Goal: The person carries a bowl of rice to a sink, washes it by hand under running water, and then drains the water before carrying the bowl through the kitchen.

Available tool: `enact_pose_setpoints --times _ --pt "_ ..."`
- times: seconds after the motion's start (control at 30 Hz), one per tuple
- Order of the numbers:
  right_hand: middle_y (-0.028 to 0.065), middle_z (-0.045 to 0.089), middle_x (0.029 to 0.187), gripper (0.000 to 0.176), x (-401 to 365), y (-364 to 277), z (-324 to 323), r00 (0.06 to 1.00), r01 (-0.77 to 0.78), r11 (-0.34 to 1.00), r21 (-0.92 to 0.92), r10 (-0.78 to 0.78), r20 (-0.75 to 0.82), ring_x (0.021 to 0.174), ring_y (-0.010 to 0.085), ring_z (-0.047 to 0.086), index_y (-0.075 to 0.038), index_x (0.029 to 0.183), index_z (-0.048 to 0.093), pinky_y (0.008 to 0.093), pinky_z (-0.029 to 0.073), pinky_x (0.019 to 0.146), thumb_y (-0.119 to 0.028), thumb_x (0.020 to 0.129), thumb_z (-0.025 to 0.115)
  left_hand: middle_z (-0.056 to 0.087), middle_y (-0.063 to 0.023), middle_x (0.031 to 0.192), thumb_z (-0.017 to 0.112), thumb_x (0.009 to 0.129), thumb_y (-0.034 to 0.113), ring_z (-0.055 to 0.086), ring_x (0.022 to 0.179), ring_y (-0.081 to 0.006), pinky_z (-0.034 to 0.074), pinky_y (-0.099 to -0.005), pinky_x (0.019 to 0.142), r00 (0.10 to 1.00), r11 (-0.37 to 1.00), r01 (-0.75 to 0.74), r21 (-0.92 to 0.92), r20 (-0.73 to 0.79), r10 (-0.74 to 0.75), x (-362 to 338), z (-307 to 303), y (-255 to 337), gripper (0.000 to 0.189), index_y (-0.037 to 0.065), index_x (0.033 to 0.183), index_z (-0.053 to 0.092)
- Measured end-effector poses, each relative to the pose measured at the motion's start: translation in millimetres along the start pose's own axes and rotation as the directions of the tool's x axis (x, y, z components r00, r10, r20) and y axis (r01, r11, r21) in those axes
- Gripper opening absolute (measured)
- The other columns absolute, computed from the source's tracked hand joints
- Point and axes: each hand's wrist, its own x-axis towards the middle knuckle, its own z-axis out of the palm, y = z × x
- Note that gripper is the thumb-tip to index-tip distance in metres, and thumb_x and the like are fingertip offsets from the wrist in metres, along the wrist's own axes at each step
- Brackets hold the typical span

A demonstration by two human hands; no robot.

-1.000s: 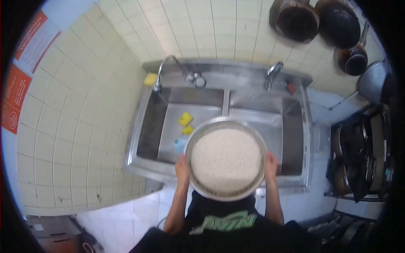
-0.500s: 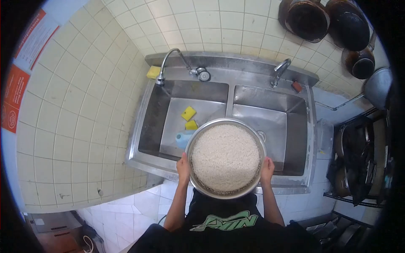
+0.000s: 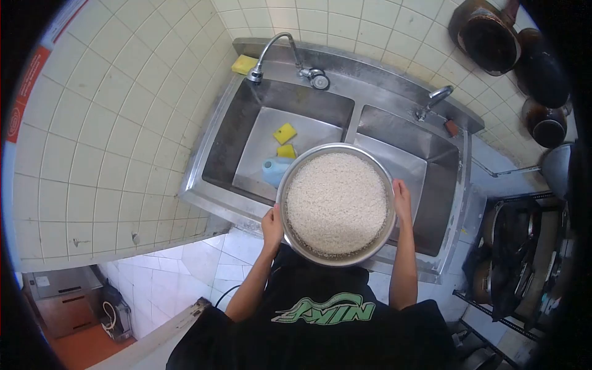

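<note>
A round metal bowl (image 3: 336, 261) full of white rice (image 3: 337, 203) is held level in front of my body, over the near edge of the steel sink. My left hand (image 3: 272, 227) grips its left rim, fingers tucked beneath and out of sight. On the opposite side my right hand (image 3: 401, 198) is closed on the right rim. Just beyond the bowl, a light blue plastic bottle (image 3: 275, 170) lies in the left basin, partly covered by the bowl. Two yellow sponges (image 3: 285, 134) rest near it on the basin floor.
The double sink (image 3: 198, 185) has a tall curved faucet (image 3: 271, 46) at left and a shorter tap (image 3: 436, 95) at right. Another sponge (image 3: 244, 64) sits on the back left ledge. Dark pans (image 3: 487, 40) hang on the tiled wall; a rack (image 3: 518, 246) stands at right.
The view has turned and shifted, so the sink appears tilted. Held in both hands, the bowl of rice appears slightly higher and further right in view.
</note>
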Motion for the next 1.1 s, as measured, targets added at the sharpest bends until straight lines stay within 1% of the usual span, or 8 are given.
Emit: enact_pose_setpoints --times 0.23,0.37,0.43,0.77,0.9,0.97,1.03,1.1 --pt "-0.0016 0.054 0.075 0.023 6.1 1.6 9.7 0.983 -0.177 0.955 0.238 0.161 0.087 0.068 0.0062 0.047 -0.001 0.088 0.058 0.021 0.038 0.061 -0.022 0.089 0.048 0.056 -0.0043 0.064 0.041 0.091 0.036 0.045 0.06 -0.0108 0.041 -0.0282 0.058 0.993 0.978 0.091 -0.189 -0.053 -0.103 -7.7 4.9 -19.4 0.049 -0.004 0.071 0.061" --pt "-0.0002 0.057 0.074 0.026 -27.0 -40.5 24.3 0.987 -0.117 0.971 0.209 0.137 -0.084 0.067 0.0069 0.049 -0.001 0.086 0.06 0.0211 0.039 0.06 -0.025 0.088 0.05 0.063 -0.0064 0.076 0.037 0.09 0.043 0.055 0.07 -0.0118 0.044 -0.0293 0.063 0.991 0.992 0.12 0.05 0.057 -0.123 20.7 -11.5 3.6 0.055 -0.005 0.086 0.064" --pt "0.001 0.058 0.076 0.027 -47.2 -49.3 12.4 0.976 -0.147 0.952 0.27 0.184 -0.116 0.067 0.0076 0.05 0.0 0.087 0.06 0.0218 0.04 0.061 -0.025 0.088 0.05 0.063 -0.0059 0.076 0.04 0.089 0.044 0.054 0.072 -0.0112 0.044 -0.028 0.064 0.972 0.91 0.198 -0.364 0.19 -0.136 51.3 -14.3 -7.1 0.053 -0.003 0.086 0.064" --pt "0.0084 0.06 0.09 0.031 -79.3 -48.4 -11.1 0.892 -0.355 0.681 0.64 0.452 0.014 0.081 0.0134 0.055 0.002 0.099 0.057 0.0261 0.043 0.073 -0.026 0.087 0.051 0.061 -0.004 0.07 0.05 0.086 0.038 0.052 0.065 -0.0089 0.044 -0.0262 0.062 0.995 0.999 0.012 0.031 0.097 -0.015 44.0 -12.5 104.0 0.044 -0.003 0.082 0.065" --pt "0.0116 0.06 0.094 0.03 -95.0 -71.5 -12.6 0.915 -0.204 0.883 0.423 0.326 -0.237 0.085 0.0171 0.058 0.003 0.1 0.056 0.0278 0.046 0.076 -0.024 0.089 0.046 0.059 -0.0038 0.066 0.049 0.086 0.04 0.049 0.062 -0.0095 0.041 -0.0264 0.061 0.958 0.978 0.207 -0.038 0.212 -0.194 44.6 -13.4 94.7 0.048 -0.005 0.08 0.064" --pt "0.0093 0.06 0.091 0.03 -74.6 -68.3 -25.9 0.915 -0.316 0.68 0.661 0.403 0.022 0.083 0.0141 0.055 0.003 0.099 0.056 0.0246 0.043 0.074 -0.024 0.089 0.046 0.06 -0.0059 0.066 0.046 0.087 0.04 0.052 0.061 -0.0115 0.042 -0.029 0.06 0.99 0.98 -0.112 0.165 0.104 0.096 51.0 0.4 92.5 0.049 -0.005 0.078 0.063" --pt "0.0073 0.059 0.089 0.03 -83.1 -76.3 -30.7 0.896 -0.415 0.728 0.546 0.43 0.108 0.085 0.0116 0.052 0.002 0.099 0.056 0.0221 0.04 0.075 -0.025 0.089 0.047 0.061 -0.0115 0.065 0.044 0.087 0.04 0.054 0.061 -0.0144 0.043 -0.0334 0.06 0.983 0.971 -0.181 0.157 0.051 0.175 27.2 4.6 108.3 0.051 -0.006 0.077 0.062" --pt "0.0062 0.059 0.088 0.028 -82.1 -90.6 -16.8 0.886 -0.293 0.845 0.448 0.416 -0.204 0.08 0.0113 0.052 0.002 0.097 0.056 0.0231 0.041 0.072 -0.024 0.09 0.046 0.06 -0.0156 0.062 0.043 0.087 0.04 0.052 0.06 -0.0148 0.043 -0.0361 0.061 0.983 1.0 -0.004 0.022 0.183 0.0 51.4 -0.8 97.5 0.052 -0.007 0.075 0.061"
